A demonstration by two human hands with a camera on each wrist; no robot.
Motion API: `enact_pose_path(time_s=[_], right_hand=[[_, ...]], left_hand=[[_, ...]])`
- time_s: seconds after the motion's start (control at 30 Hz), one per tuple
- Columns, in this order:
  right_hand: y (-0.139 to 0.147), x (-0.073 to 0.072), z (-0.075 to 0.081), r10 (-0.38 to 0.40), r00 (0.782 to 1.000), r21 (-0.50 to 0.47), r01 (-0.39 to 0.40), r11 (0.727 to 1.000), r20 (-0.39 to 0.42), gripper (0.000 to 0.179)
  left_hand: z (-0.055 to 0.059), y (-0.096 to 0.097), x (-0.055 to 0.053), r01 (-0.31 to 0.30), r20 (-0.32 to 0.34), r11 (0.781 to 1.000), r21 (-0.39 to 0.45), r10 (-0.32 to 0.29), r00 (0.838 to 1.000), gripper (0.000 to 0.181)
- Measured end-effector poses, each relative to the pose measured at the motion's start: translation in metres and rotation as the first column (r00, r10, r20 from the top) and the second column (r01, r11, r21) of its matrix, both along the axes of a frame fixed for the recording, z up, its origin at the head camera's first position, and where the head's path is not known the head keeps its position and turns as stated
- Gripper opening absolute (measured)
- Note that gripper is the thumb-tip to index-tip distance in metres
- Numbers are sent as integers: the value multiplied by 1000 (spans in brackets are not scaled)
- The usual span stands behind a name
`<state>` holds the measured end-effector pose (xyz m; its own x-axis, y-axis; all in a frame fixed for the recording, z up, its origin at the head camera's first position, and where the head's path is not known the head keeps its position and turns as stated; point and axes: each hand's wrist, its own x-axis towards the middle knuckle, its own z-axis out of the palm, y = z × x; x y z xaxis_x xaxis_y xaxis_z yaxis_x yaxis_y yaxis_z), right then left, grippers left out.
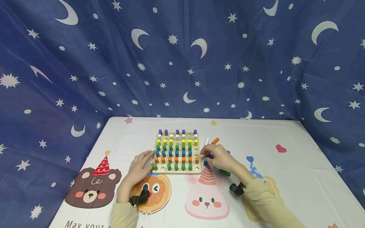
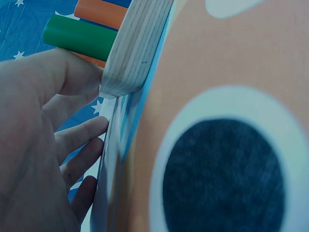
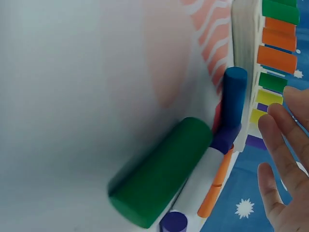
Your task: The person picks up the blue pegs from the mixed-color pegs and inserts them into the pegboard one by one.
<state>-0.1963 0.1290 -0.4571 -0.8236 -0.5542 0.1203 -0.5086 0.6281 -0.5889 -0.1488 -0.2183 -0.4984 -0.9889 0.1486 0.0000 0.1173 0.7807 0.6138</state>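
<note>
A wooden pegboard (image 1: 172, 172) lies mid-table, bearing rows of purple, white, yellow, green, blue and orange pegs with some bare holes. My left hand (image 1: 138, 167) rests against its left side, thumb at the near corner; the left wrist view shows its fingers (image 2: 79, 135) spread beside the edge. Just off the board's right side, my right hand (image 1: 219, 156) hovers among loose pegs. Its fingers (image 3: 285, 140) look relaxed in the right wrist view, with nothing held between them. Beneath lie a green peg (image 3: 161, 171), a blue peg (image 3: 234, 96) and a white peg (image 3: 200, 174).
Beyond the right hand, a white peg (image 1: 206, 141) and an orange peg (image 1: 215, 140) lie loose on the tablecloth (image 1: 245, 133). A purple peg (image 3: 174, 222) is beside the green one. Behind the table hangs a blue curtain (image 1: 176, 104) with moons and stars.
</note>
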Motion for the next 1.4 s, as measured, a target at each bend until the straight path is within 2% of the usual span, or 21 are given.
enact_pose_path(time_s=[0.2, 0.37, 0.87, 1.2, 1.4], right_hand=[[4, 1, -6, 25, 994, 66, -18, 998, -106, 23], [6, 3, -10, 29, 988, 140, -7, 990, -153, 24], [4, 8, -9, 71, 978, 236, -24, 972, -194, 24], [6, 8, -14, 114, 973, 258, -60, 964, -200, 22], [5, 9, -14, 110, 974, 260, -57, 964, -197, 20]], left_hand=[[0, 0, 0, -6, 5, 1000, 0, 6, 1000, 54], [-1, -1, -1, -7, -2, 1000, 0, 7, 1000, 54], [0, -1, 0, 2, -6, 1000, 13, -2, 1000, 54], [-1, -1, 1, -3, 1, 1000, 16, 3, 1000, 53], [0, -1, 1, -3, 4, 1000, 18, 3, 1000, 54]])
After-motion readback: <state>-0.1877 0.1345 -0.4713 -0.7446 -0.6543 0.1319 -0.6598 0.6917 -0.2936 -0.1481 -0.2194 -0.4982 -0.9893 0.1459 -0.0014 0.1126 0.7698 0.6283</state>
